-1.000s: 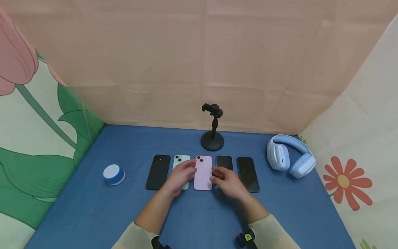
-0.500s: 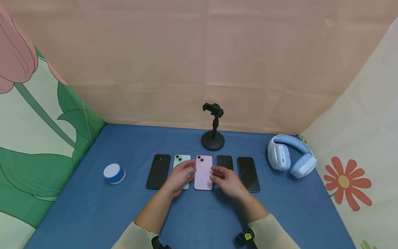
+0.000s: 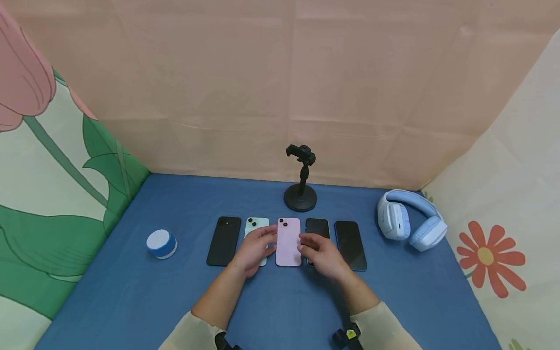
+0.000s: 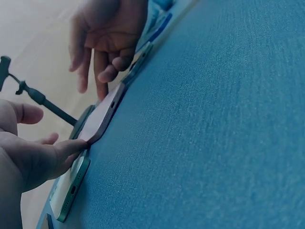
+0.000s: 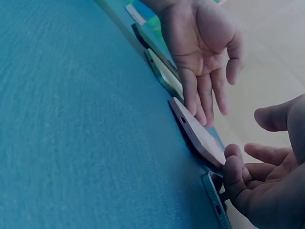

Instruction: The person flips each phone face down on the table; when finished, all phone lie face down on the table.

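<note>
A pink phone (image 3: 288, 243) lies back up on the blue table, its camera end toward the black stand. My left hand (image 3: 254, 249) is at its left edge, fingers extended, partly covering a mint-green phone (image 3: 256, 223). On the other side, the fingertips of my right hand (image 3: 324, 256) meet the pink phone's right edge, the hand overlapping a dark phone (image 3: 317, 227). In the right wrist view the fingers of my right hand (image 5: 269, 186) are loosely bent at the corner of the pink phone (image 5: 202, 138). Neither hand is wrapped around it.
A black phone (image 3: 223, 241) ends the row at left, another black phone (image 3: 351, 245) at right. Behind the row stands a black phone stand (image 3: 300, 198). White-and-blue headphones (image 3: 411, 218) lie at the right; a small blue-and-white round container (image 3: 161, 244) is at the left.
</note>
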Tool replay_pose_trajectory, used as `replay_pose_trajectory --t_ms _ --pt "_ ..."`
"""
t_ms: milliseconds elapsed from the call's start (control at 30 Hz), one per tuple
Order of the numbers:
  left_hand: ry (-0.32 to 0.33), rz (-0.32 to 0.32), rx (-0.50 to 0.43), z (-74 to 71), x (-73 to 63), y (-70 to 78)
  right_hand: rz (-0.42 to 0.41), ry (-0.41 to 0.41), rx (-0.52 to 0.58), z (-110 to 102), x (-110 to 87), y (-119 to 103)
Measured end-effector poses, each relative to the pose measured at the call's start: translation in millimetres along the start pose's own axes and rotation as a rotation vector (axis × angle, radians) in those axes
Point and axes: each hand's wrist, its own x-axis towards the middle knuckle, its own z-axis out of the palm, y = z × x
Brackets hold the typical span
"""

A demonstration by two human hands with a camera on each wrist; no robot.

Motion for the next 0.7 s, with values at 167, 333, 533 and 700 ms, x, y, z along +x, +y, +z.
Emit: replay_pose_trajectory --t_ms 167,333,533,700 --pt "0.000 -0.007 -0.012 1.4 0.0 1.1 -0.014 0.022 0.046 -3.2 -1.6 -3.7" --pt "0.006 -0.038 -0.015 3.8 0.2 4.1 -0.008 0.035 0.084 -4.8 -2.4 -7.9" --pt "-0.008 -0.047 -0.034 5.2 1.4 5.8 -0.001 0.058 0.139 -6.8 0.0 -7.3" --pt "-0.023 -0.048 -0.068 6.9 3.3 4.7 -0.002 0.064 0.202 -8.4 0.0 -9.8"
